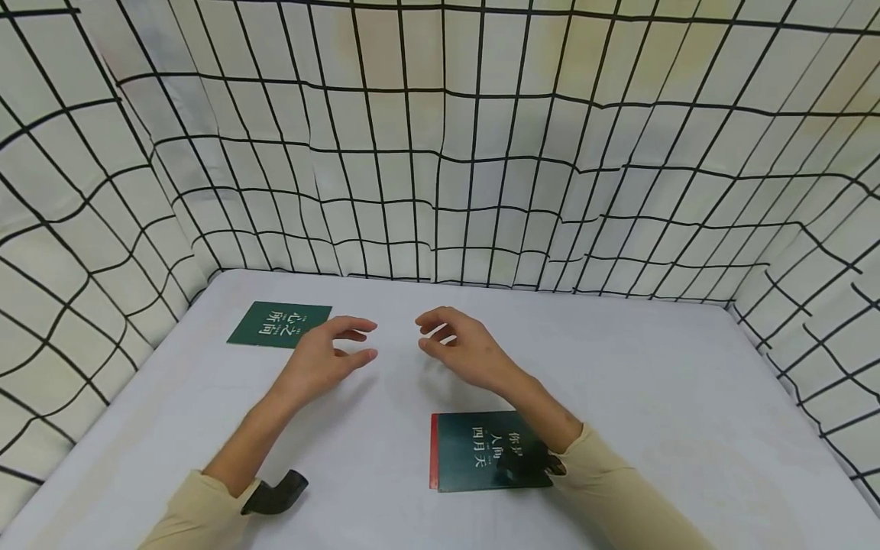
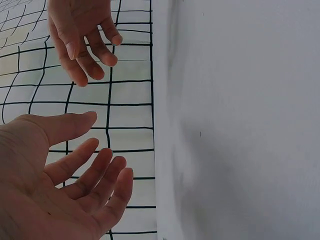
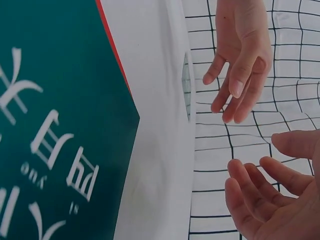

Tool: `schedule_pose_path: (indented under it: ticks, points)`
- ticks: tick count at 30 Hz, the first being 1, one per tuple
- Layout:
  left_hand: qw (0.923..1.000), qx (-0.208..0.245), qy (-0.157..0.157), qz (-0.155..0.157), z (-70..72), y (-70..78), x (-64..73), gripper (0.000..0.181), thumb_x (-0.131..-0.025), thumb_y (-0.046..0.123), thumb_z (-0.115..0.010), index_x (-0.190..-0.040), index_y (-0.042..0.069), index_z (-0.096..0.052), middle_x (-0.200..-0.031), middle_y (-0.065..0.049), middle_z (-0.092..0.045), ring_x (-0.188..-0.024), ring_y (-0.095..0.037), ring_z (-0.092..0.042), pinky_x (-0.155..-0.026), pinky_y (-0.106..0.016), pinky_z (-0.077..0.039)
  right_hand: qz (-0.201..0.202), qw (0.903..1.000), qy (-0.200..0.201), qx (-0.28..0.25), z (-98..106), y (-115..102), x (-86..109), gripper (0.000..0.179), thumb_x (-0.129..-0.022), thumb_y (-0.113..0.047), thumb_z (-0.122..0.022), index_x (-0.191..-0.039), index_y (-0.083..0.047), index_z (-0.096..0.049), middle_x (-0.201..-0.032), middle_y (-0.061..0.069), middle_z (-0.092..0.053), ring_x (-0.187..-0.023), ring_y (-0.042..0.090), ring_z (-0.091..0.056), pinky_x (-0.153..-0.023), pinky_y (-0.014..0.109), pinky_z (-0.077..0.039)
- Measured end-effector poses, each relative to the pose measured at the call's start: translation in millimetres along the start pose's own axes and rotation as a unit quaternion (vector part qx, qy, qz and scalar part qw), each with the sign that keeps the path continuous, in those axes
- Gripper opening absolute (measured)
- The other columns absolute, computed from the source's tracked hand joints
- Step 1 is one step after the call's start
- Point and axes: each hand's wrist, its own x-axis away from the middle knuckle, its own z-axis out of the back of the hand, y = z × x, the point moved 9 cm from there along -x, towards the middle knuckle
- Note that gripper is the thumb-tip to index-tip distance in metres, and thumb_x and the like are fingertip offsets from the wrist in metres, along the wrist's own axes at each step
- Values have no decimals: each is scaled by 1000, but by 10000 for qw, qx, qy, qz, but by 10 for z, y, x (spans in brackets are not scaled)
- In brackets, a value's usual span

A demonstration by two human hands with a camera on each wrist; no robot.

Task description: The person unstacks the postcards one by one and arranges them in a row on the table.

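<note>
Both hands hover over the white table, palms turned toward each other with a gap between the fingertips. My left hand [image 1: 326, 355] holds nothing; its fingers are relaxed and slightly bent, and it overlaps the right edge of a green card or booklet [image 1: 264, 324] with white characters. Fingers loosely curved, my right hand [image 1: 467, 347] is also bare of any object. Below its wrist lies a dark green book [image 1: 461, 451] with white lettering and a red edge on its left, partly covered by the right forearm. The right wrist view shows this green cover [image 3: 60, 100] up close.
A white cloth covers the table [image 1: 653, 397]. White walls with a black grid [image 1: 440, 153] rise behind it and on both sides. A black wrist-camera mount [image 1: 276, 493] sticks out from the left sleeve.
</note>
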Motion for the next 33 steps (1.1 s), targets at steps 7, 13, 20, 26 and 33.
schedule_pose_path:
  ticks: [7,13,20,26,33]
  points:
    - [9996,113,-198,-152,-147,118,-16,44,-95,20,-77,-137,13,-65,-138,-14,-67,-121,-34,-67,-91,-44,-61,-47,9999,90,67,163,56,90,29,-101,-19,-69,-129,-15,-67,-128,7,-71,-114,20,-68,-103,40,-57]
    - [9987,221,-411,-192,-263,205,-7,44,-95,21,-77,-137,14,-65,-137,-13,-67,-117,-34,-68,-88,-40,-61,-32,9998,77,159,273,96,177,24,-101,-19,-68,-125,-17,-69,-124,3,-73,-112,18,-68,-101,39,-57]
    - [9974,283,-591,-307,-382,302,2,45,-93,20,-78,-136,15,-65,-134,-14,-68,-102,-27,-71,-80,-32,-59,16,9994,-5,334,348,113,245,22,-101,-21,-69,-123,-18,-71,-120,0,-74,-111,16,-67,-98,37,-55]
    - [9961,241,-641,-549,-477,380,-2,46,-92,18,-79,-136,14,-65,-135,-12,-68,-115,-32,-69,-88,-37,-60,40,9986,-74,521,416,156,328,22,-101,-24,-68,-122,-18,-72,-117,-3,-75,-109,15,-68,-97,35,-55]
    - [9937,164,-824,-741,-606,430,44,47,-91,19,-81,-136,15,-66,-133,-8,-69,-120,-30,-67,-92,-40,-59,-85,9977,-284,604,451,260,423,25,-101,-25,-68,-123,-14,-72,-118,-2,-74,-110,16,-67,-99,37,-55]
